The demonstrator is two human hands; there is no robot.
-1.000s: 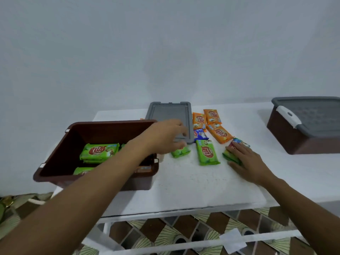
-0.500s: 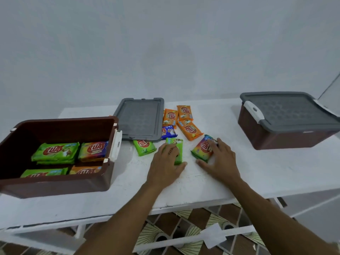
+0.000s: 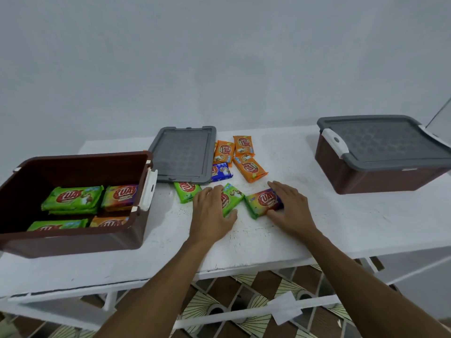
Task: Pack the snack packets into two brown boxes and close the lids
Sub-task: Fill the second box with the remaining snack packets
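An open brown box point(image 3: 73, 242) on the left holds several green and orange snack packets. Its grey lid point(image 3: 183, 154) lies flat on the table beside it. A second brown box point(image 3: 380, 176) at the right has its grey lid on. Loose packets lie in the middle: three orange ones point(image 3: 249, 168), a blue one point(image 3: 220, 172) and a green one point(image 3: 186, 191). My left hand point(image 3: 211, 212) grips another green packet point(image 3: 231, 198), thumb at its near edge. My right hand point(image 3: 289, 207) grips a green-and-purple packet point(image 3: 262, 202) on the table.
The white table point(image 3: 341, 230) has bare room between the packets and the right box and along its front edge. A white rail point(image 3: 244, 311) and patterned floor tiles show below the table. A plain wall stands behind.
My left hand came away from the open box side and settled on the green packet. My right hand stayed on the green-and-purple packet. The view shifted right, showing the closed box fully.
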